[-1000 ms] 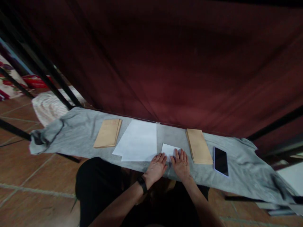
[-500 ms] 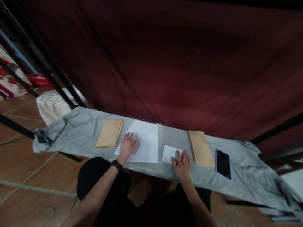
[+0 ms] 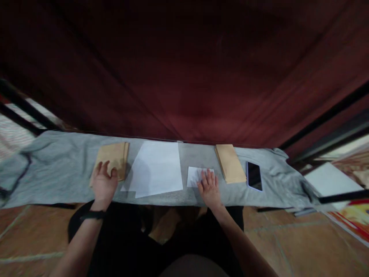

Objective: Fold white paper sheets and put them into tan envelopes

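Observation:
My left hand (image 3: 105, 181), with a dark band on its wrist, is over the near part of a stack of brown envelopes (image 3: 113, 152). Its fingers are apart and hold nothing; whether they touch the stack I cannot tell. My right hand (image 3: 210, 187) rests with spread fingers on the right side of a small white folded paper (image 3: 192, 176), covering part of it. Between the hands lie larger white paper sheets (image 3: 157, 167), slightly fanned out. Just right of my right hand is a second stack of brown envelopes (image 3: 230, 163).
A grey cloth (image 3: 77, 154) covers the narrow bench. A phone (image 3: 254, 176) with a pale purple edge lies at the right. Behind the bench hangs a dark red curtain (image 3: 184, 96). Black metal bars (image 3: 325, 119) stand at both ends.
My left hand has left the small paper, passed leftward over the white sheets and reached the left envelope stack. My right hand has stayed on the small paper. The view has shifted.

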{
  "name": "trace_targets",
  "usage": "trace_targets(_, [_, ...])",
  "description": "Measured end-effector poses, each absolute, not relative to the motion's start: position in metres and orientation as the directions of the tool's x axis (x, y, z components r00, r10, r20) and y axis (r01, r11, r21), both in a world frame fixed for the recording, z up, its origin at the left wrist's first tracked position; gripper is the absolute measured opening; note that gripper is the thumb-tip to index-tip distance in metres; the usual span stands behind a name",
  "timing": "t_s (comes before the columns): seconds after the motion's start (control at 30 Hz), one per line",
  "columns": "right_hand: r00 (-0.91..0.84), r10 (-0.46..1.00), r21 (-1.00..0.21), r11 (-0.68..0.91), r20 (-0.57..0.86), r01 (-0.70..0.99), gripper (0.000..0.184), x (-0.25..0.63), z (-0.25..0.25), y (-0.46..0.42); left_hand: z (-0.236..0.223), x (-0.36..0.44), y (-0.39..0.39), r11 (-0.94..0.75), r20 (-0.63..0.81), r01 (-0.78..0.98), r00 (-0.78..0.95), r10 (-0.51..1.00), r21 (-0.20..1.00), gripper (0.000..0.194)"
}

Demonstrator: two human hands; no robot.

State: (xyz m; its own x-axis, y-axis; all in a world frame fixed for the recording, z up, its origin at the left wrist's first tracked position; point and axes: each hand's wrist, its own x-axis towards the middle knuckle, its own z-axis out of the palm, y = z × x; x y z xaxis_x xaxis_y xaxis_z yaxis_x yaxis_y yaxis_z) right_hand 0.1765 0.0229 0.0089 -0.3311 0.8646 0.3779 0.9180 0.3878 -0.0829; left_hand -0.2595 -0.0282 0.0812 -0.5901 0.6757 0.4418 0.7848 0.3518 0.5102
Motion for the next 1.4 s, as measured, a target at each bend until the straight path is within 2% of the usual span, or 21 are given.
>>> trace_targets(0.13, [-0.371,0.880,-0.096,0.414,0.298,0.905,0.057,0.170,0.014,0.014,0.070,-0.139,-0.023,-0.033,0.374,0.845,-0.201,0.905,0.533,0.047])
trace_targets(0.23, [-0.370,0.893,-0.118,0.409,0.254,0.905,0.058,0.172,0.014,0.013,0.056,-0.049,-0.024,-0.265,0.325,0.817,0.101,0.940,0.512,0.045])
trace_targets(0.33, [-0.395,0.889,-0.144,0.433,0.234,0.890,0.057,0.181,0.016,0.016,0.045,0.003,-0.024,-0.349,0.236,0.846,0.272,0.933,0.404,0.042])
trace_targets(0.5, [-0.462,0.858,-0.143,0.498,0.226,0.855,0.057,0.197,0.018,0.017,0.046,0.012,-0.014,-0.376,0.079,0.912,0.368,0.927,0.164,0.045])
trace_targets(0.73, [-0.443,0.881,-0.152,0.467,0.167,0.871,0.062,0.193,0.023,0.019,0.068,0.008,0.006,-0.520,-0.072,0.854,0.518,0.852,0.003,0.050])
trace_targets(1.0, [-0.469,0.880,-0.118,0.474,0.069,0.873,0.061,0.189,0.045,0.027,0.070,0.018,0.009,-0.473,-0.018,0.880,0.474,0.880,0.037,0.043])
trace_targets(1.27, [-0.480,0.877,-0.080,0.480,0.020,0.874,0.062,0.185,0.058,0.028,0.081,0.014,0.013,-0.497,-0.043,0.867,0.499,0.866,0.041,0.031])
trace_targets(1.33, [-0.466,0.884,-0.124,0.468,0.043,0.875,0.055,0.185,0.061,0.028,0.089,0.014,0.014,-0.494,-0.035,0.868,0.496,0.868,0.049,0.032])
trace_targets(1.4, [-0.411,0.909,-0.263,0.415,0.073,0.871,0.040,0.186,0.065,0.031,0.097,0.014,0.016,-0.491,0.014,0.868,0.492,0.871,0.071,0.033])
